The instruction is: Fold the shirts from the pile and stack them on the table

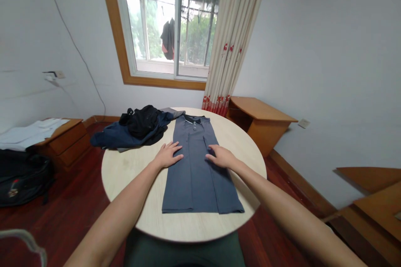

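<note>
A grey-blue polo shirt (pixel 200 187) with a dark collar and a short row of buttons lies flat on the round pale table (pixel 125 175). Its sides are folded inward into long strips, the collar pointing at the window. My left hand (pixel 169 155) rests with spread fingers on the shirt's left edge, partly on the tabletop. Over the right folded strip is my right hand (pixel 222 156), its thumb and fingers apart, touching or just above the cloth. No cloth is visibly gripped by either hand.
A heap of dark clothes (pixel 138 127) lies at the table's back left, overhanging the edge. Beyond the table stand a wooden desk (pixel 263 110), a curtain (pixel 233 37) and a window. On the left are a low wooden cabinet (pixel 67 144) with papers and a black bag (pixel 23 179).
</note>
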Demonstrator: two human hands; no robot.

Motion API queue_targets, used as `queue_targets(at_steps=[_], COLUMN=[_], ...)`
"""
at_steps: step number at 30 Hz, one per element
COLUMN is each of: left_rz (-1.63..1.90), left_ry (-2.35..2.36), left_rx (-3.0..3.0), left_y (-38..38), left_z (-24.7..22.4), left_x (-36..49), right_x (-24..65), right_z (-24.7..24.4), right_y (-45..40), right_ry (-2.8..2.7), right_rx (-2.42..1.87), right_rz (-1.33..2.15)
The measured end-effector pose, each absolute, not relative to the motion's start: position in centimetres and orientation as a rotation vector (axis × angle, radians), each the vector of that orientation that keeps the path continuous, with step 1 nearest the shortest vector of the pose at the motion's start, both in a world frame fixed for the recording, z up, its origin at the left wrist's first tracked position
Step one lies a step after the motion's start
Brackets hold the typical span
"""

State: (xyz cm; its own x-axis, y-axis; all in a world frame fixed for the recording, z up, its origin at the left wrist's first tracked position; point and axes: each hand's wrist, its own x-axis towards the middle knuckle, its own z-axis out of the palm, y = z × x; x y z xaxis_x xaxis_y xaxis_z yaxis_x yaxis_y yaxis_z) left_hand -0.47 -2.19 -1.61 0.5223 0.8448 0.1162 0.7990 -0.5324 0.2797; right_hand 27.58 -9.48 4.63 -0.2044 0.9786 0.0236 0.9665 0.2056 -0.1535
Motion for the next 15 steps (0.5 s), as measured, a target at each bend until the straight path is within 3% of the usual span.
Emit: queue_targets(at_steps=[7, 15], left_rz=[0.360, 0.345], left_ry=[1.393, 1.392], left_rx=[2.566, 2.560], left_y=[-2.3, -2.1], left_z=[-1.6, -1.7], left_x=[-0.6, -0.5], right_x=[29.8, 30.2], right_z=[-1.2, -1.2], right_y=[-7.0, -11.7], right_ry=[-2.263, -2.332], right_rx=[-1.914, -1.788], right_rz=[0.144, 0.208])
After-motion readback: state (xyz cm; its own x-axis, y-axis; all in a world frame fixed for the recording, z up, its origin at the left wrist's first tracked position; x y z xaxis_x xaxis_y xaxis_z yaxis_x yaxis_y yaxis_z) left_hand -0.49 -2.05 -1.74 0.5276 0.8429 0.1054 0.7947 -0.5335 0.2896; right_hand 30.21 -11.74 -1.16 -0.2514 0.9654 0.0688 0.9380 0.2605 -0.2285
